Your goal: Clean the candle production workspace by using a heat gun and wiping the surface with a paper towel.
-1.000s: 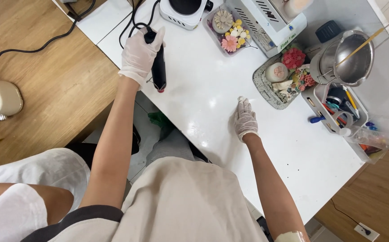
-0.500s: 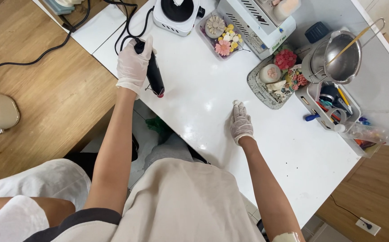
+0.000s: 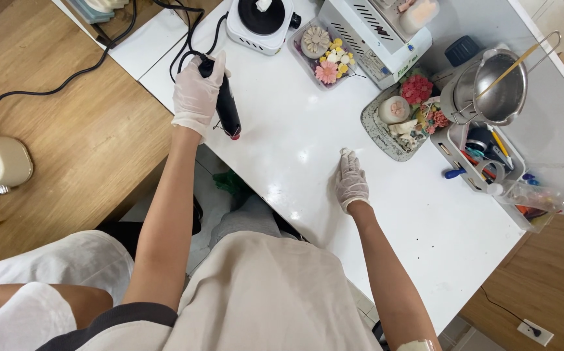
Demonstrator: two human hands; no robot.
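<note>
My left hand (image 3: 196, 95), in a white glove, grips a black corded tool (image 3: 226, 107) with a red tip, its nozzle pointing down toward the near edge of the white table (image 3: 282, 136). My right hand (image 3: 350, 180), also gloved, rests palm down and flat on the table with nothing in it. A grey oval tray (image 3: 378, 130) with a small round candle and coloured wax flowers lies just beyond my right hand.
A white hot plate (image 3: 260, 21) stands at the back, beside a clear tray of flower shapes (image 3: 324, 52) and a white box-shaped appliance (image 3: 374, 32). A metal pot with a stick (image 3: 490, 84) and an organiser of tools (image 3: 483, 159) are at right. A seated person's legs (image 3: 41, 292) are at lower left.
My left hand has drawn the black tool slightly toward the table's near edge. My right hand stays flat on the table. The view has shifted.
</note>
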